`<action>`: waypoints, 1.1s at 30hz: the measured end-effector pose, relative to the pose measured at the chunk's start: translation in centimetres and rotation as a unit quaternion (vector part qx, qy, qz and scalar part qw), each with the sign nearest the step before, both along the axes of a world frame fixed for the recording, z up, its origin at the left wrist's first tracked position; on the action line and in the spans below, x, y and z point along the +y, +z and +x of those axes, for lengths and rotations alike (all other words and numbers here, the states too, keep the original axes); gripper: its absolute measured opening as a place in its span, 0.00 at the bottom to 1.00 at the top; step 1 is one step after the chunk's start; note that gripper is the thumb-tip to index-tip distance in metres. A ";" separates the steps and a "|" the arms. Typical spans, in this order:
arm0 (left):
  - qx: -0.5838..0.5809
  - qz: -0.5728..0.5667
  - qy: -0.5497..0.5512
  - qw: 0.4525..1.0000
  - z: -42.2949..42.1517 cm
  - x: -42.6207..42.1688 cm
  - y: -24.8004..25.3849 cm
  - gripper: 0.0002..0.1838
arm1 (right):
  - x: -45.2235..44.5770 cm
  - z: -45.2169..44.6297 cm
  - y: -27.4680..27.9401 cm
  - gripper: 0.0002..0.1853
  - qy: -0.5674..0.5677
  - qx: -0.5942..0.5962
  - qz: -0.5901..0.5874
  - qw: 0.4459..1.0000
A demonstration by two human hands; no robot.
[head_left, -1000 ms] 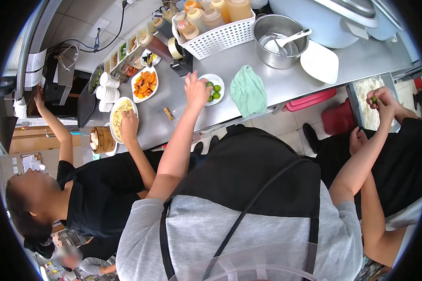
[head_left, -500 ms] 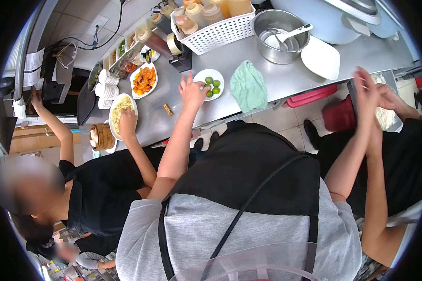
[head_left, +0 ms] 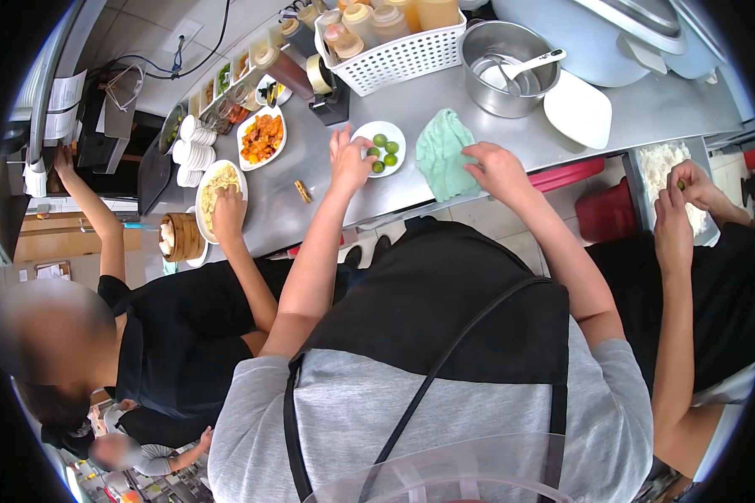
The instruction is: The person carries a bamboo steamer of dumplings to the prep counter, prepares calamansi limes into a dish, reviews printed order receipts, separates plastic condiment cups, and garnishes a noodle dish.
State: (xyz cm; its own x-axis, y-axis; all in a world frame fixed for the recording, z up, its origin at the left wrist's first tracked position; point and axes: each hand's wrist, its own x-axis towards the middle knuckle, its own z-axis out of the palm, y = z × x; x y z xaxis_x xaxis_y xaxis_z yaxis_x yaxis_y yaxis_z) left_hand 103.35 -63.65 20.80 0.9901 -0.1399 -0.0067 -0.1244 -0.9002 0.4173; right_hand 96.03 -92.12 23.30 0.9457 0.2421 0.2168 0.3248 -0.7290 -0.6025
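My left hand (head_left: 351, 161) is at the left rim of a small white plate (head_left: 400, 134), its fingers apart. Several green limes (head_left: 391, 147) lie on this plate, one close to my fingertips. Just right of the plate, a crumpled mint-green cloth (head_left: 445, 159) lies by the counter's front edge. My right hand (head_left: 499, 173) reaches over the cloth's right side with thumb and fingers apart. The fingertips overlap the cloth; whether they touch it I cannot tell.
Behind are a white basket (head_left: 403, 70) of sauce bottles, a steel pot (head_left: 503, 102) and a square white plate (head_left: 583, 113). At left, a co-worker's hand (head_left: 228, 214) is in a yellow dish (head_left: 203, 201). At right, another person's hands hold something small and green over a tray (head_left: 650, 168).
My right hand has moved left, from beside the right-hand person's hands to the green cloth. My left hand stays by the lime plate. A small green piece now shows in that person's hands.
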 end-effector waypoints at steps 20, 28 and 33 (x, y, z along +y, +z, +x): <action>-0.019 0.013 0.002 1.000 0.1 0.2 -0.7 0.15 | 2.1 -1.3 -5.4 0.11 0.002 -0.127 0.065 0.990; 0.100 -0.222 0.037 0.969 0.3 2.5 0.8 0.18 | 2.0 -1.4 -5.3 0.10 0.007 -0.132 0.071 0.989; 0.000 -0.266 0.029 0.963 -0.4 3.6 0.4 0.36 | 2.1 -1.1 -5.0 0.10 0.007 -0.123 0.079 0.989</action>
